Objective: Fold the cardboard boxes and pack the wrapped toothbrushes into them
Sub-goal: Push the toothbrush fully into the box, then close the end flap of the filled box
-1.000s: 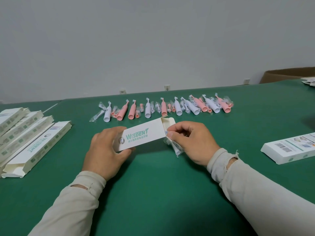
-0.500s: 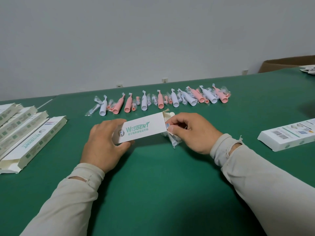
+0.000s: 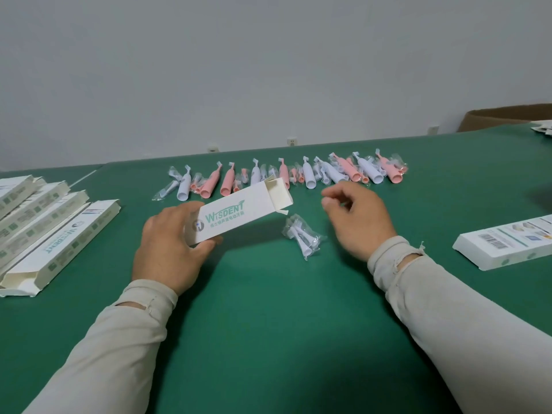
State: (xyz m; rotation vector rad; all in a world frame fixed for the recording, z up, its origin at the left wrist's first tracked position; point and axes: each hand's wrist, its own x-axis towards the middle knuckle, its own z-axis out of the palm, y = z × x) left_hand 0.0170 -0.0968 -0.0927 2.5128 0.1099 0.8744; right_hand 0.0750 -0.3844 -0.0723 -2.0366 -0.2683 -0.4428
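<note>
left hand point(image 3: 167, 243) fingers grip an open wisdent box point(image 3: 239, 213); right hand point(image 3: 357, 219) fingers loosely curled, holding nothing, near a wrapped brush-head packet point(image 3: 301, 236) mid-table point(image 3: 268, 324); toothbrush row point(image 3: 283, 177) toward the far edge.

A green-covered table point(image 3: 268, 339) meets a plain grey-white wall point(image 3: 239, 70) with low wall sockets point(image 3: 291, 141); a brown carton point(image 3: 504, 116) stands far right.
</note>
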